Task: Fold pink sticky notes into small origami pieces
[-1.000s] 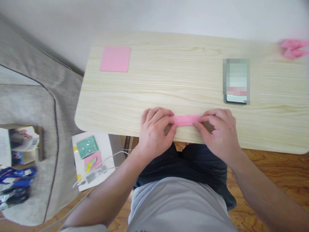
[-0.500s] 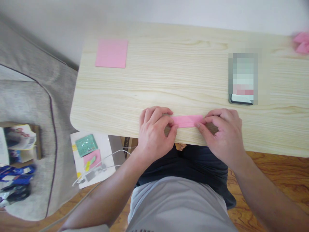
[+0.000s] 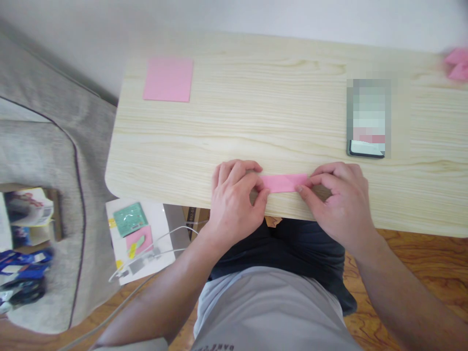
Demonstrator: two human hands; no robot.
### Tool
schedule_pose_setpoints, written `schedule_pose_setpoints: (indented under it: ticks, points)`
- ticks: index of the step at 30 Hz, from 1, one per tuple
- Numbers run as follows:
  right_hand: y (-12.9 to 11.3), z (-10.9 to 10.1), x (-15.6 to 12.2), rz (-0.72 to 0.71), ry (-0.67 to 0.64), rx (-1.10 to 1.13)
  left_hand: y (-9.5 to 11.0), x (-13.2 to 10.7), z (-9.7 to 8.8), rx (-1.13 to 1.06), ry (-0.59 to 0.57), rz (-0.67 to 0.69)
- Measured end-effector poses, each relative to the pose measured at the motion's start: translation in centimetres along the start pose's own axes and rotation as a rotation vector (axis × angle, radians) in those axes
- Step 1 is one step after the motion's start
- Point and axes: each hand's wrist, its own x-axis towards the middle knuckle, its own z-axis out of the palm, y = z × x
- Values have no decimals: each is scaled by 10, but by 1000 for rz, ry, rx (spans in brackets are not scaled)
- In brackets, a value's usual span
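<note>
A narrow strip of folded pink paper (image 3: 284, 183) lies along the front part of the wooden table, between my two hands. My left hand (image 3: 237, 200) pinches its left end with thumb and forefinger. At the other end, the thumb and fingers of my right hand (image 3: 338, 202) close on the paper. Both fingertip pairs cover the strip's ends. A flat square of pink paper (image 3: 168, 79) rests at the table's back left.
A phone (image 3: 367, 148), mostly blurred out, lies at the right. Crumpled or folded pink paper (image 3: 457, 65) sits at the far right edge. Left of the table, a white box (image 3: 161, 224) holds a green packet (image 3: 129, 219) and cables, beside a grey sofa (image 3: 97, 234).
The crease line along the front of the pink strip no longer shows, and its surface looks flatter. Both hands keep their pinch in nearly the same place.
</note>
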Motion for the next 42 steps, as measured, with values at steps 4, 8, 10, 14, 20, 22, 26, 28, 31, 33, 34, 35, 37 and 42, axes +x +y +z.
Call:
schedule_pose_setpoints:
  ticks: [4,8,10,14,20,22,26,28,31,33,34,35,37,42]
  points:
    - [0,-1,0,13,-20,-8,1,0,0,1,-6,-10]
    - [-1,-2,1,12,-36,-12,1,0,0,-6,-8,-10]
    - [-2,-2,1,9,-38,-15,1,0,0,-10,-12,-9]
    - [-3,-3,1,9,-44,-29,0,1,-1,-12,-17,-10]
    - [-1,-2,0,25,-22,-22,0,0,-1,-5,-25,-14]
    - [0,-1,-1,32,-10,-17,0,0,-1,-3,-22,-13]
    - [0,0,-2,46,0,-10,0,-1,0,3,-11,-9]
    - [0,0,-3,49,1,-10,0,-1,0,8,-12,-9]
    - [-1,0,-2,53,3,-15,0,-2,0,13,-13,-12]
    - [-1,0,-2,54,5,-16,0,-2,0,13,-8,-15]
    - [-1,0,-2,54,7,-15,-1,-2,0,13,-6,-16]
    - [-1,0,-2,55,7,-13,-1,-2,0,13,-4,-18]
    - [-1,0,-2,57,6,-9,-1,-2,0,10,-3,-19]
    - [-1,1,-4,75,1,-7,-1,-2,-1,-7,3,-31]
